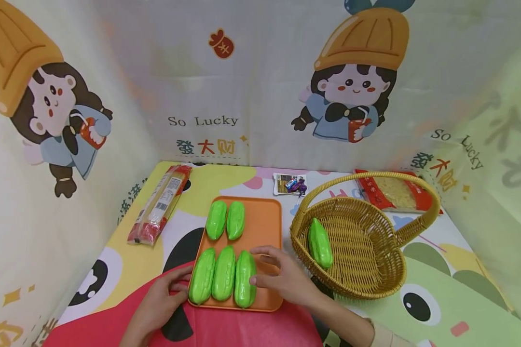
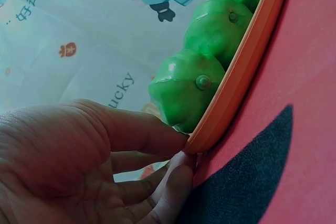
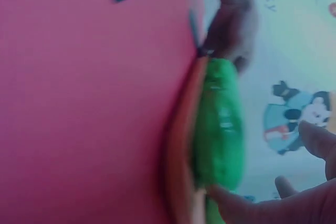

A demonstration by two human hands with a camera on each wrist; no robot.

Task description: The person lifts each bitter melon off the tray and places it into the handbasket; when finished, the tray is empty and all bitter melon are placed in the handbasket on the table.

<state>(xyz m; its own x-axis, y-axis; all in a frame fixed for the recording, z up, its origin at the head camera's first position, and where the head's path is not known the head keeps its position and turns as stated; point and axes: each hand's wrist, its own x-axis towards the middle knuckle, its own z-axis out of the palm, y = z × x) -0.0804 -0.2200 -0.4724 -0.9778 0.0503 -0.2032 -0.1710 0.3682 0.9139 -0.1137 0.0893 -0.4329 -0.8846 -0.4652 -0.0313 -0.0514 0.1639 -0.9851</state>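
Nearest you, on the printed tabletop, your left hand is pinching the left rim of a shallow orange rectangular tray near its front corner. Your right hand is hovering at the tray's right side, fingers parted and not closed, its thumb apparently touching the rightmost glossy green elongated gourd. Two like gourds are lying beside it in the near row. The step in hand seems to be picking up that rightmost gourd; the next move is probably calling for closing the fingers around its sides while steadying the tray. To the right, a woven tan wicker basket is holding a single green gourd. Farther back, two more gourds are occupying the tray's far left. Beyond, a long clear-and-red plastic packet is lying leftward; a flat red packet is lying behind the basket.
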